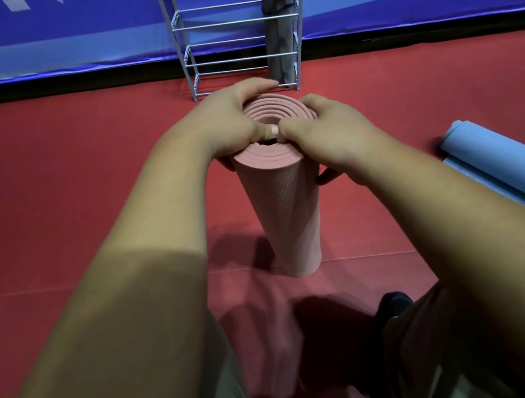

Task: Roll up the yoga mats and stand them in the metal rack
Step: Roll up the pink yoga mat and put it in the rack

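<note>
Both the left grip (228,125) and right grip (329,133) curl round the top of the pink mat (284,216), upright below them, short of the metal rack (232,60) beyond; slackening could let its coils spring loose.

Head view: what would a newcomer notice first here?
A rolled pink mat is upright at centre, its top end gripped by the left hand and right hand. Behind it, the metal rack against the blue wall already holds a grey rolled mat; a blue mat lies on the red floor at right.
</note>
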`<state>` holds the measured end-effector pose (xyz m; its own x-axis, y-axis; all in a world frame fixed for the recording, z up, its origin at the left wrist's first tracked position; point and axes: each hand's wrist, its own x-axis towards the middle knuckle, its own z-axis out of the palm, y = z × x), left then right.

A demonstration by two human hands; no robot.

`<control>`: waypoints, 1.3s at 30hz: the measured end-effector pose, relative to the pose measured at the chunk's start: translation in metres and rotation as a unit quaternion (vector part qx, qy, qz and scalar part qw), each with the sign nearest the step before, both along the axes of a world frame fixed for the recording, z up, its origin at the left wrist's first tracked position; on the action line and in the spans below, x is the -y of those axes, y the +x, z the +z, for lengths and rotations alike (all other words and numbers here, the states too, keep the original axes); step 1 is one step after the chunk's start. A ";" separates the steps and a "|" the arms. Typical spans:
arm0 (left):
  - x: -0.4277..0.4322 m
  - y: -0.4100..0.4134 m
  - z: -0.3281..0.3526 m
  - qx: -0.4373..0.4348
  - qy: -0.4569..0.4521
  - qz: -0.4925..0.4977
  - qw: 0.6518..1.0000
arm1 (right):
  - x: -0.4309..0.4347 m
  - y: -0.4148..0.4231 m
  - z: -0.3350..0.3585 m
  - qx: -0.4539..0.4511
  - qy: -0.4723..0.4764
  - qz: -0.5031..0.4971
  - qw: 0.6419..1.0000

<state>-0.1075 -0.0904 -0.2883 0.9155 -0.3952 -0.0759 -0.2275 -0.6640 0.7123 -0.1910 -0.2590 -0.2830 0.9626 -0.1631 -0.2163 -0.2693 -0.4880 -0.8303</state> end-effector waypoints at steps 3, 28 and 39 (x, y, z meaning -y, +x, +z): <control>0.002 0.004 0.000 0.020 -0.004 -0.025 0.999 | 0.001 0.001 0.002 -0.005 0.003 -0.004 1.000; -0.003 0.009 0.005 0.016 0.016 -0.015 1.000 | 0.023 0.007 -0.038 0.035 -0.099 0.088 0.991; -0.003 0.005 0.002 0.007 0.006 0.002 1.000 | 0.027 -0.006 -0.009 -0.059 0.049 0.146 0.986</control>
<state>-0.1025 -0.0871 -0.2866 0.9182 -0.3903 -0.0674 -0.2350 -0.6737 0.7006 -0.1973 -0.2862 -0.2916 0.9324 0.1451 -0.3309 -0.2269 -0.4777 -0.8487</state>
